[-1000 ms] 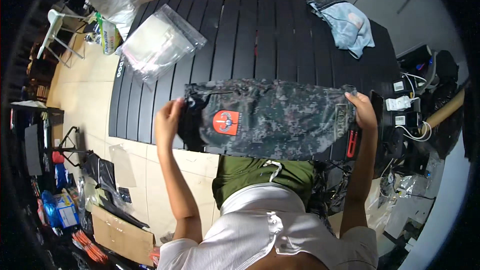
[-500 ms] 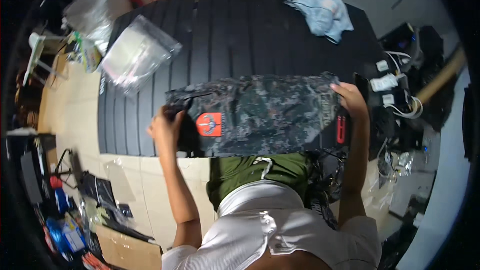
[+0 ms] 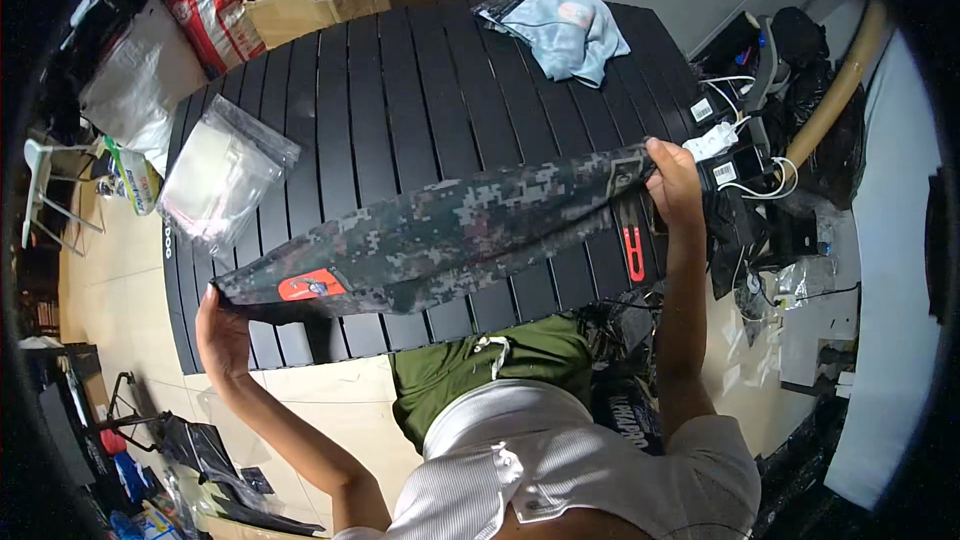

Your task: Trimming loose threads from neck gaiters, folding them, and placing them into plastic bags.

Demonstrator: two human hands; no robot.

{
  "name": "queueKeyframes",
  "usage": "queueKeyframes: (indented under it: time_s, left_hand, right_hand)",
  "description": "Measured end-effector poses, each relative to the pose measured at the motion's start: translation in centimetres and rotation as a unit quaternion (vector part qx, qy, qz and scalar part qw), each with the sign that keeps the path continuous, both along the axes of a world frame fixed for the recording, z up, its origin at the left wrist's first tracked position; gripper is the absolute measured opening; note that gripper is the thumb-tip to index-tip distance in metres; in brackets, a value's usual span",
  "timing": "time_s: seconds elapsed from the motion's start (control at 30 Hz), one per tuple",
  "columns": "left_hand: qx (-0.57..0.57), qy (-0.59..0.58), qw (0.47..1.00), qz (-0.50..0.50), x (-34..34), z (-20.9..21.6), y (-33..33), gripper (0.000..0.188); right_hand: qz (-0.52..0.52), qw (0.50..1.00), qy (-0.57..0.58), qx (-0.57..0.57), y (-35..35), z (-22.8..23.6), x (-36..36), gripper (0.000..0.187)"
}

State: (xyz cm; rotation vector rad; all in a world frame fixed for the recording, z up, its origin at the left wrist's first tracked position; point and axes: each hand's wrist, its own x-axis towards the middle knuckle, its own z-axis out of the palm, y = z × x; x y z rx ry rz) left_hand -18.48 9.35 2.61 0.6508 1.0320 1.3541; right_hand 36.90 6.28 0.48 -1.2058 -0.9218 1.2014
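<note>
A length of dark camouflage cloth is stretched between my two hands over the black slatted table. An orange-red patch with a grey emblem shows near its left end. My left hand pinches the left corner, close to the table's front left. At the right end, my right hand grips the other corner, thumb and fingers closed on it. The middle of the cloth sags and folds along its lower edge. Just below the right hand lies a slim object with a red looped end, on the slats.
Clear plastic bags with pale contents lie on the table's left. A crumpled light-blue garment sits at the far edge. White cables and adapters crowd the right side. A cardboard box stands beyond the table.
My left hand has moved outward and nearer to me, pulling the cloth from a flat, wide spread into a taut, narrow, slanted shape. My right hand keeps its corner. The whole view has shifted.
</note>
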Motion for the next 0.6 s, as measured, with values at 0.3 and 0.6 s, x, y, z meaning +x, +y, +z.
queueKeyframes:
  time_s: [0.3, 0.6]
  left_hand:
    - [-0.108, -0.064, 0.99, -0.059, -1.3, -2.6, -0.4, 0.027]
    - [0.005, -0.004, 1.0, 0.027, -2.9, -1.5, -1.3, 0.017]
  right_hand:
    - [0.068, 0.988, 0.104, 0.089, 0.6, 4.5, -1.7, 0.018]
    - [0.039, 0.991, 0.072, 0.106, 1.0, 5.4, -1.6, 0.022]
